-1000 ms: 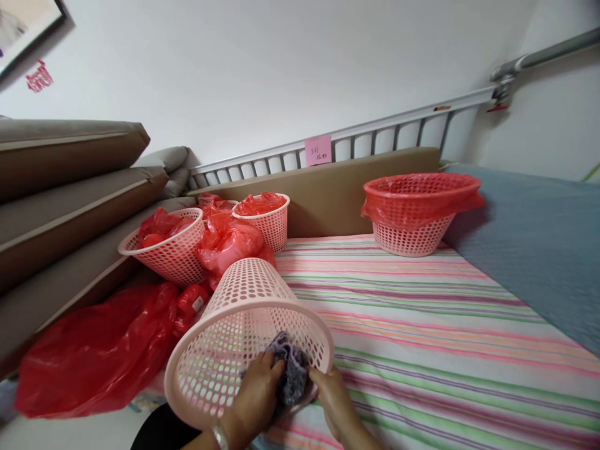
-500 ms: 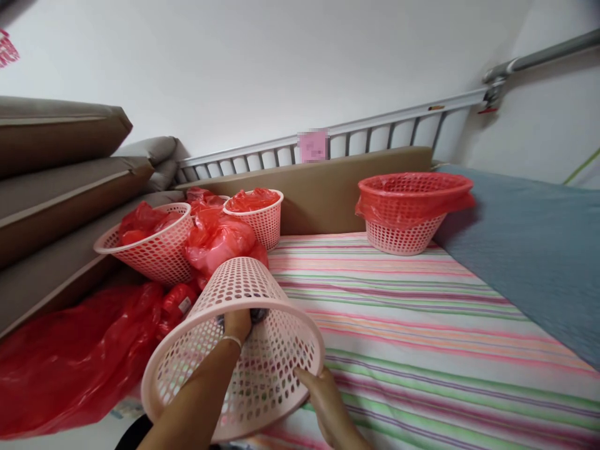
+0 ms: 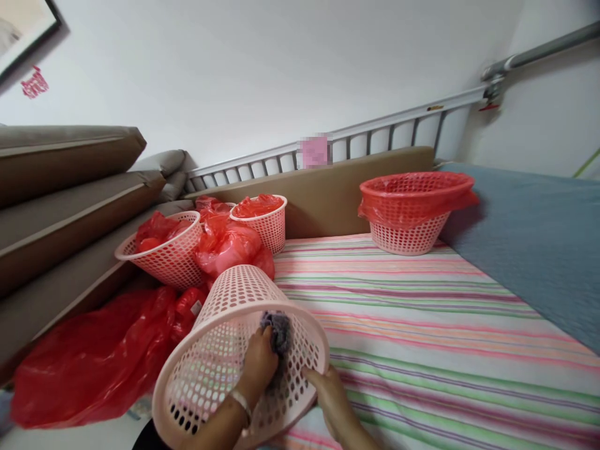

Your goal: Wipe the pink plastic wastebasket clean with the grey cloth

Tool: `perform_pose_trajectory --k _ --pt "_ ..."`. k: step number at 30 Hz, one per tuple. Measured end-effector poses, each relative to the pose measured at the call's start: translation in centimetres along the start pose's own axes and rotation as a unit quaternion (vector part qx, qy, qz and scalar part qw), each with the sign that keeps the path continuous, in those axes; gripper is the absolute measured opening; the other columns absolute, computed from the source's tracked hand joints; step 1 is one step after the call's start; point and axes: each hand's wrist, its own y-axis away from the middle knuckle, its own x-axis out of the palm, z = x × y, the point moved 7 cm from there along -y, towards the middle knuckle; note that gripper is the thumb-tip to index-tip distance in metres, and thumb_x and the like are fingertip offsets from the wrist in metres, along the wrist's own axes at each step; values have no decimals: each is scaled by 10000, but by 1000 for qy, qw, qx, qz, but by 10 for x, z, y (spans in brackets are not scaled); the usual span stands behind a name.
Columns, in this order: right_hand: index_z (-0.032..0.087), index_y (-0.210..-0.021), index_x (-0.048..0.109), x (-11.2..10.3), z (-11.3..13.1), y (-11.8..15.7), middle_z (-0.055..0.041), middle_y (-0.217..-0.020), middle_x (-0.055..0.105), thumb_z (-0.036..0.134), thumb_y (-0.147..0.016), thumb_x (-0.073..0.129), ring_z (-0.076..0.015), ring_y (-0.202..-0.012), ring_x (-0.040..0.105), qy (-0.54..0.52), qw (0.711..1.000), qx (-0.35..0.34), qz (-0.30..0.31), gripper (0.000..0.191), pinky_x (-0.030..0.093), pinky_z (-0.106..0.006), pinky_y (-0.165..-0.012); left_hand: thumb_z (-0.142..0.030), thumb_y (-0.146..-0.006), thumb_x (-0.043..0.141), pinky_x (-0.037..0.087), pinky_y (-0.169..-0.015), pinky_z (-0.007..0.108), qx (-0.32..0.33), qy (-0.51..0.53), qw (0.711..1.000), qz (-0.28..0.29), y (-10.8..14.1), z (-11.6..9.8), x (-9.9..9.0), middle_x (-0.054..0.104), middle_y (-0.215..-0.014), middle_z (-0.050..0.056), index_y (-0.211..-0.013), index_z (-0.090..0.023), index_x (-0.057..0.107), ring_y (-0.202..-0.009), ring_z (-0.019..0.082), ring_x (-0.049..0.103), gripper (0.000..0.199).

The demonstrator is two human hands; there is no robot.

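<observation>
A pink perforated basket [image 3: 239,289] lies tipped on its side on the striped sheet [image 3: 422,331], its mouth facing me. Inside it, my left hand [image 3: 260,357] is closed on a dark grey cloth [image 3: 277,332], which is against the basket's inner right wall. A light band circles the left wrist. My right hand [image 3: 328,390] grips the basket's rim at the right, with the thumb on the inner side; its other fingers are mostly hidden.
Baskets with red plastic bags [image 3: 259,206] stand at the back left. A large red bag [image 3: 94,362] lies at the left beside stacked grey-brown cushions [image 3: 70,159]. A red-lined basket [image 3: 407,237] stands back right, near blue fabric [image 3: 525,231].
My left hand has moved right and toward the mouth inside the basket, bringing more of the cloth into view. The right hand still holds the rim. The view has shifted slightly.
</observation>
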Motion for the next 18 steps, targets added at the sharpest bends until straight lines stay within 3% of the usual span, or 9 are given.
perform_pose_trajectory --k 5,8,12,15,18 --pt "157 -957 675 -18 46 -1 -64 -831 728 331 -596 713 -257 -806 665 -39 997 -62 -32 403 517 -326 -702 1 -570 470 342 -1050 247 89 76 993 20 64 -54 9 562 -1268 99 -1218 -145 554 -1191 189 492 670" --pt "165 -930 675 -31 62 -1 -61 -805 728 332 -589 721 -265 -814 667 -40 995 -73 -53 382 519 -323 -685 6 -574 455 353 -1039 260 169 111 979 31 77 -84 7 553 -1273 79 -1180 -185 573 -1181 188 484 646" --pt "143 -863 679 -43 68 -1 -61 -723 720 267 -548 704 -264 -733 669 -55 994 -65 -70 339 513 -323 -651 -21 -708 444 444 -901 307 157 -3 987 28 47 -82 4 625 -1132 63 -1102 -233 614 -1025 212 556 479" --pt "132 -844 675 -45 64 -4 -51 -654 705 234 -530 668 -257 -660 660 -26 996 -44 -66 330 495 -310 -577 -38 -812 389 457 -839 392 102 -49 994 8 6 -59 0 641 -1061 108 -1072 -196 632 -966 258 576 389" --pt "134 -837 677 -46 64 -7 -41 -632 699 234 -530 638 -240 -607 644 27 996 -37 -70 326 477 -297 -539 -92 -888 391 444 -864 466 38 -80 996 -20 -34 -32 -7 616 -1095 122 -1088 -152 609 -1025 275 562 302"
